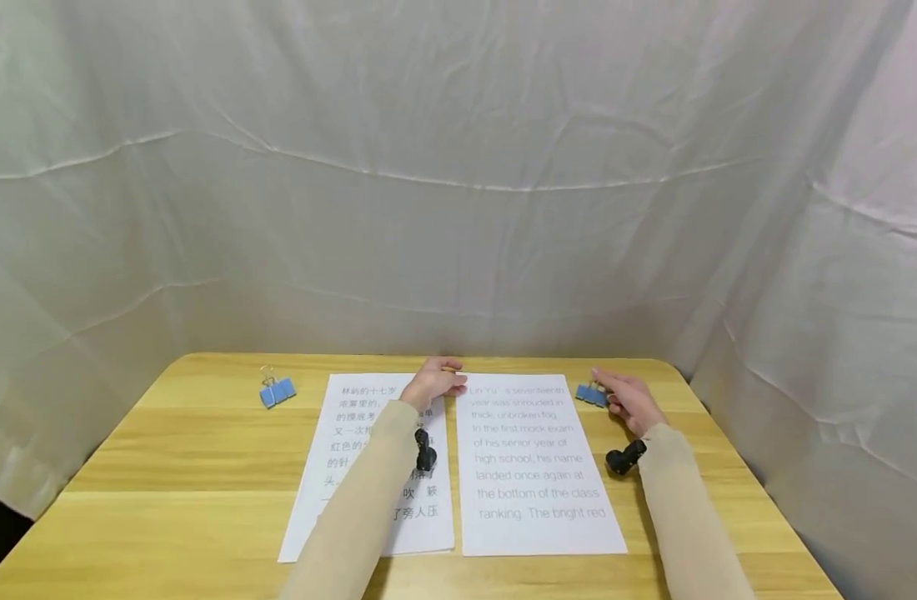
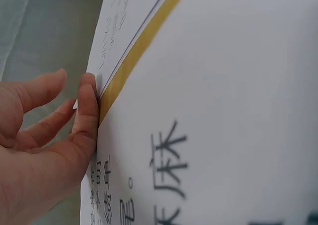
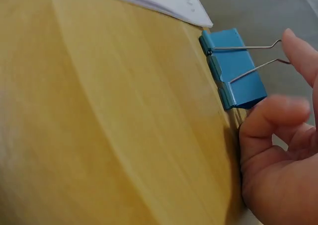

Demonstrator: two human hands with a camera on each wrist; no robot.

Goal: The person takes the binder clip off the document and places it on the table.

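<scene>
1. Blue metal, with silver wire handles: a binder clip (image 1: 591, 394) lies on the table to the right of centre in the head view, just beside the upper right corner of the English sheet (image 1: 537, 467).
2. The right hand (image 1: 629, 402) is at this clip; in the right wrist view its fingertips (image 3: 298, 46) touch the wire handles and the thumb curls in beside the clip body (image 3: 232, 68). The fingers are bent close around it, though a firm pinch cannot be made out.
3. The left hand (image 1: 432, 384) rests at the top of the gap between the two sheets, upper centre of the tabletop. In the left wrist view its thumb (image 2: 88, 111) presses flat along the paper edge, the other fingers loosely spread and holding nothing.
4. The right-hand sheet reads in grey print: "Lin Yu's seventeenth year was shrouded in thick, unbroken fog. In the first mock exam of his senior year of high school, his name landed once again at the bottom of the class ranking. The bright red".
5. The Chinese sheet (image 1: 338, 467), left of it, bears large characters, partly covered by the left sleeve; its first line begins 林屿的十七岁.
6. A second blue clip (image 1: 277, 391) lies well apart, towards the table's upper left.
7. The table (image 1: 166, 467) is pale yellow wood-grain with rounded corners; creased white cloth (image 1: 458, 167) hangs behind and on both sides.
</scene>
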